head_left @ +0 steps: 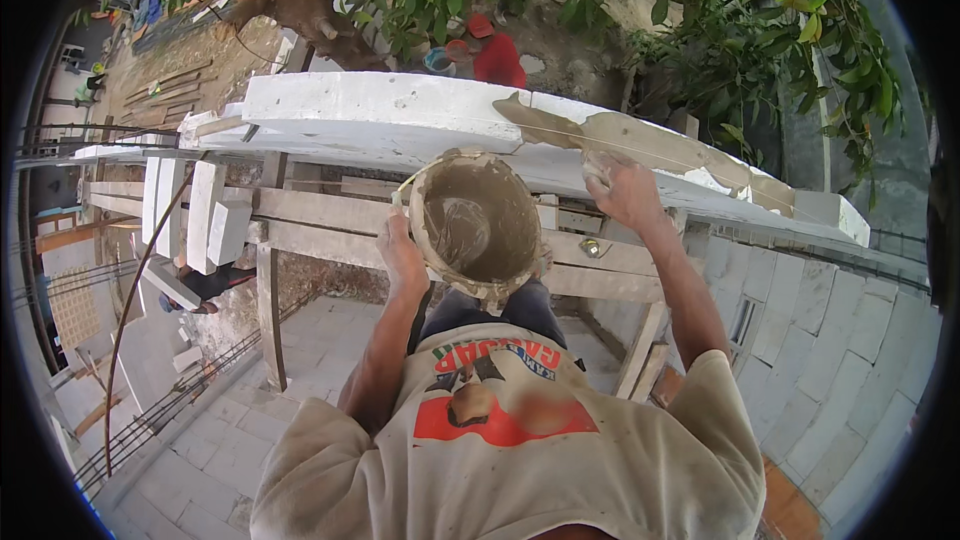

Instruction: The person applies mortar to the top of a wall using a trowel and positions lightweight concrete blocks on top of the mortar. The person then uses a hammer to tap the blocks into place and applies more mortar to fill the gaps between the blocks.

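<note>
A mortar-smeared bucket (512, 258) is held in front of my body, with wet grey mortar (468, 225) inside. My left hand (402, 258) is closed on the bucket's left side near its rim. At the near face of the white block wall (380, 100), my right hand (628, 195) is closed, knuckles up. Something greyish shows at its fingers, but I cannot make out what it is. Just beyond that hand, a layer of mortar (640, 140) covers part of the wall's top. A thin string runs along the top there.
Wooden scaffold planks (330, 240) cross below the wall, with several white blocks (205, 205) standing at their left. A small shiny object (591, 247) lies on the planks. Beyond the wall are a person in red (495, 60) and tree branches. Another person (205, 285) is below left.
</note>
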Demonstrator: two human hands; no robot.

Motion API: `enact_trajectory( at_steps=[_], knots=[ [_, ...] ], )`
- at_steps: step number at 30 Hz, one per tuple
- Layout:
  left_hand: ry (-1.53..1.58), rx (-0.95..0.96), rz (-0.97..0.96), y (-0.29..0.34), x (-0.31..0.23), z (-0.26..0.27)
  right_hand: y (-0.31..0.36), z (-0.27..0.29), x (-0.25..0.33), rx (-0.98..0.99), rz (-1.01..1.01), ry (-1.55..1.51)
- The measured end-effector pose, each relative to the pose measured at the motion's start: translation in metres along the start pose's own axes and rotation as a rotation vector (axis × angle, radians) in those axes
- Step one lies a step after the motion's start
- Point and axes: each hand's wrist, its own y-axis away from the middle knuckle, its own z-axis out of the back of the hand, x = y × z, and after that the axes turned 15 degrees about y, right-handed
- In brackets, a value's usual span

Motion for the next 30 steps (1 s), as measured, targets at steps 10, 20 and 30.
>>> enact_trajectory(
  at_steps=[10,20,30],
  knots=[
    [-0.067,-0.058,-0.043,-0.007,-0.011,0.014,0.032,-0.035,0.105,-0.033,-0.772,-0.934],
    [-0.223,0.020,-0.059,-0.025,-0.007,0.028,-0.014,-0.032,0.136,0.092,-0.380,-0.090],
    [-0.207,0.034,0.012,-0.040,0.000,0.044,-0.016,-0.041,0.152,-0.013,-0.909,-1.188]
  ],
)
